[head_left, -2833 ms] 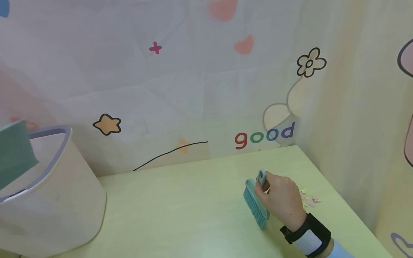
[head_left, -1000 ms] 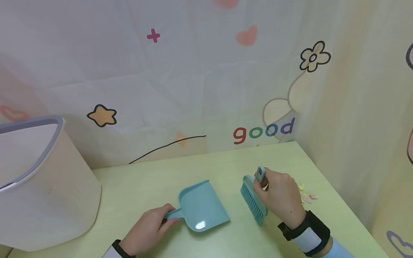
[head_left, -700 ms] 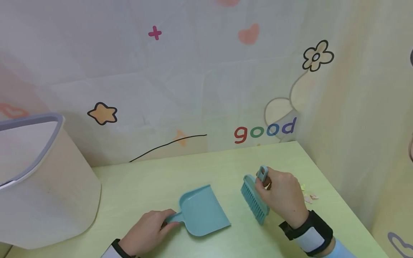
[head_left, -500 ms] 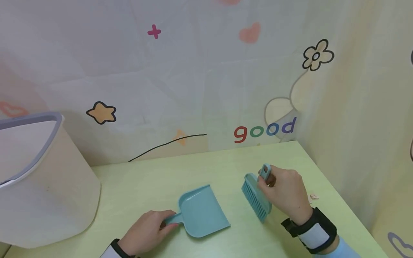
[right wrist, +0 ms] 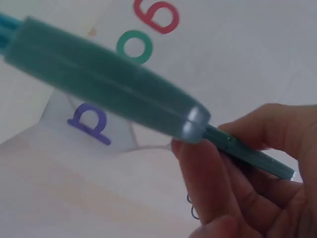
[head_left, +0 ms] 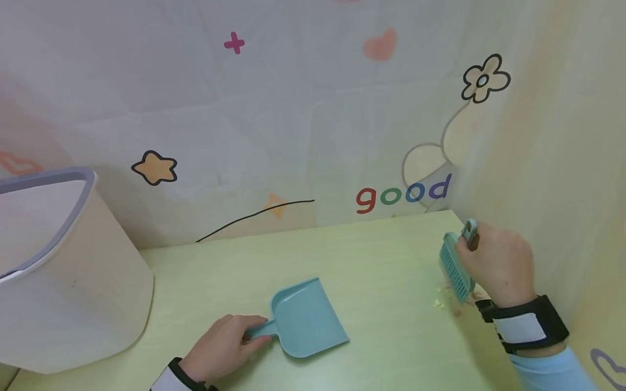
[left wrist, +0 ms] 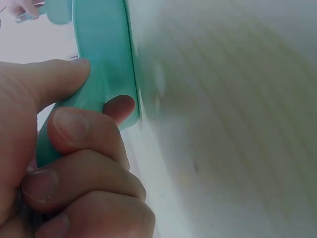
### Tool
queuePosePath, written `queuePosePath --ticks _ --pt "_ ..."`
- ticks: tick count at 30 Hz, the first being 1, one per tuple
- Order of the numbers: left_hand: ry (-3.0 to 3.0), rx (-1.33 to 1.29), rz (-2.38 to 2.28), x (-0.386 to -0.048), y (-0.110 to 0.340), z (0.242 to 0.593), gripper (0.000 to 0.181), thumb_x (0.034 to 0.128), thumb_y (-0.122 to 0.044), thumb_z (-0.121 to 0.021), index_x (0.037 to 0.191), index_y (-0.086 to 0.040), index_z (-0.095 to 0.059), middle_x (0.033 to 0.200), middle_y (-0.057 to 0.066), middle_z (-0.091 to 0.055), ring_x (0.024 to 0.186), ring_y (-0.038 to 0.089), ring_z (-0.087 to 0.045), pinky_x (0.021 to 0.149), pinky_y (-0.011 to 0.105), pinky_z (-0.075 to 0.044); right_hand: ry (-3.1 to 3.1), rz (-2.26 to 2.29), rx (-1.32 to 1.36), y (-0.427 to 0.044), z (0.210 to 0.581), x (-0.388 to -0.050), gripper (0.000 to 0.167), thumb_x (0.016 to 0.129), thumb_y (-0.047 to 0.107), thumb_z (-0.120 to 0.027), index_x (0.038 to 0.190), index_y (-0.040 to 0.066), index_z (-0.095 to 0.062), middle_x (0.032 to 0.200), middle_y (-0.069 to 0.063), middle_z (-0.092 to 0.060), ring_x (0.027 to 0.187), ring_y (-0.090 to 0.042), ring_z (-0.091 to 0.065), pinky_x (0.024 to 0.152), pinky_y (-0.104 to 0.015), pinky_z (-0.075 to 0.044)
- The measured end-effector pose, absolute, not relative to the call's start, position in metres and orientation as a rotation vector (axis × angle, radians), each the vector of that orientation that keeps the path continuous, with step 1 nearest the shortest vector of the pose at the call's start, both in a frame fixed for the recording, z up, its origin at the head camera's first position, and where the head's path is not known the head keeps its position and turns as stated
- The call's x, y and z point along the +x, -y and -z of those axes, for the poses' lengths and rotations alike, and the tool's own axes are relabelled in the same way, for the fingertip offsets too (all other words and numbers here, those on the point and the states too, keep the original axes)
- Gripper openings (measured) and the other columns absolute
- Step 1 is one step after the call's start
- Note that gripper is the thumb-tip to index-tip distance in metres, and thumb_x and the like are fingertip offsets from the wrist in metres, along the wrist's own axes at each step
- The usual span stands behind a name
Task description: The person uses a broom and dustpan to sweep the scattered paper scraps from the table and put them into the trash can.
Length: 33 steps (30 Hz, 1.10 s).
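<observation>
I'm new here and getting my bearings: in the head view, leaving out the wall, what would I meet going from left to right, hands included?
White bin → left hand → blue dustpan → blue-green brush → right hand.

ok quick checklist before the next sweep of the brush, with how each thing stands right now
1. Brush gripped: ok, the right hand holds it.
2. Dustpan gripped: ok, the left hand holds it.
3. Dustpan's wide edge facing the brush side: ok.
4. All scraps on the dustpan side of the brush: not ok; yellow scraps are, but some pink scraps lie on the other side.
5. Dustpan's front edge touching the table: cannot tell, neither view settles it.
6. Bin uncovered: ok as far as it shows; the picture's left edge cuts it off.
</observation>
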<state>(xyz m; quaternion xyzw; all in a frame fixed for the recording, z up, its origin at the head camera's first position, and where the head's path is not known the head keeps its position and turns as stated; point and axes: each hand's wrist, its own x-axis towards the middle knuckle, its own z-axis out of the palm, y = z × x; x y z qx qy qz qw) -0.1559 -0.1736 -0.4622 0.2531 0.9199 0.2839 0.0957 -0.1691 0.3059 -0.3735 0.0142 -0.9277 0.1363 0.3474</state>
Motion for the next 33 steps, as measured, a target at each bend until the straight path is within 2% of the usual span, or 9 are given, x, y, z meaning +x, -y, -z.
queuePosePath --ticks 2,5,8,11,14,17,23,30,33 --pt "-2.733 0.75 -0.825 -0.157 0.174 0.462 0.01 0.0973 -0.034 -0.073 0.091 -0.028 -0.069 0.065 -0.017 -0.043 0.057 -0.003 -0.039 0.054 0.018 -0.034 2.438 -0.333 0.008 -0.309 0.376 -0.17 0.041 0.081 0.009 -0.072 0.055 0.012 -0.04 0.049 0.001 -0.034 0.044 -0.017 -0.031 0.044 -0.03 -0.018" --pt "-2.74 0.743 -0.811 -0.158 0.175 0.463 0.009 0.0974 -0.034 -0.073 0.091 -0.028 -0.069 0.064 -0.017 -0.043 0.057 -0.003 -0.039 0.054 0.019 -0.035 2.48 -0.318 -0.002 -0.31 0.378 -0.171 0.044 0.078 0.01 -0.075 0.055 0.014 -0.038 0.051 0.004 -0.03 0.046 -0.017 -0.03 0.044 -0.031 -0.018" --pt "-2.738 0.746 -0.821 -0.157 0.176 0.464 0.009 0.0974 -0.033 -0.073 0.091 -0.028 -0.069 0.064 -0.017 -0.042 0.057 -0.003 -0.039 0.053 0.018 -0.034 2.514 -0.332 0.014 -0.305 0.38 -0.172 0.038 0.076 0.009 -0.077 0.056 0.012 -0.044 0.051 0.002 -0.034 0.045 -0.017 -0.032 0.044 -0.031 -0.019" --pt "-2.736 0.753 -0.83 -0.157 0.177 0.464 0.01 0.0974 -0.032 -0.073 0.09 -0.028 -0.067 0.064 -0.017 -0.041 0.056 -0.003 -0.038 0.053 0.018 -0.033 2.523 -0.358 0.059 -0.294 0.381 -0.172 0.028 0.075 0.009 -0.077 0.059 0.008 -0.054 0.05 0.0 -0.046 0.044 -0.015 -0.036 0.043 -0.03 -0.021" --pt "-2.743 0.748 -0.823 -0.157 0.177 0.465 0.011 0.0971 -0.032 -0.074 0.089 -0.029 -0.067 0.064 -0.017 -0.041 0.056 -0.003 -0.038 0.053 0.018 -0.032 2.513 -0.377 0.109 -0.278 0.384 -0.172 0.02 0.075 0.01 -0.078 0.065 0.005 -0.062 0.052 -0.004 -0.059 0.042 -0.014 -0.04 0.043 -0.028 -0.024" --pt "-2.749 0.735 -0.81 -0.156 0.176 0.465 0.011 0.0967 -0.033 -0.074 0.089 -0.029 -0.067 0.064 -0.017 -0.04 0.056 -0.003 -0.038 0.053 0.018 -0.032 2.506 -0.423 0.135 -0.258 0.388 -0.173 0.015 0.078 0.01 -0.077 0.07 0.004 -0.065 0.055 -0.005 -0.063 0.042 -0.012 -0.045 0.042 -0.027 -0.027" --pt "-2.747 0.733 -0.814 -0.156 0.173 0.465 0.011 0.097 -0.035 -0.074 0.091 -0.028 -0.068 0.064 -0.017 -0.039 0.056 -0.003 -0.038 0.053 0.018 -0.032 2.504 -0.506 0.189 -0.221 0.392 -0.175 0.011 0.081 0.009 -0.074 0.074 0.004 -0.067 0.056 -0.006 -0.065 0.044 -0.014 -0.054 0.042 -0.027 -0.032" --pt "-2.751 0.728 -0.81 -0.156 0.172 0.466 0.012 0.0973 -0.036 -0.073 0.09 -0.029 -0.067 0.063 -0.016 -0.038 0.055 -0.002 -0.037 0.053 0.018 -0.031 2.454 -0.621 0.302 -0.196 0.384 -0.175 0.02 0.084 0.009 -0.076 0.068 0.008 -0.063 0.054 0.0 -0.057 0.045 -0.009 -0.046 0.044 -0.025 -0.033" --pt "-2.758 0.733 -0.816 -0.156 0.172 0.466 0.013 0.0973 -0.035 -0.073 0.088 -0.028 -0.067 0.063 -0.016 -0.037 0.055 -0.002 -0.036 0.052 0.019 -0.03 2.372 -0.669 0.323 -0.198 0.378 -0.173 0.018 0.082 0.007 -0.078 0.07 0.007 -0.066 0.055 -0.001 -0.059 0.048 -0.009 -0.052 0.046 -0.024 -0.038"
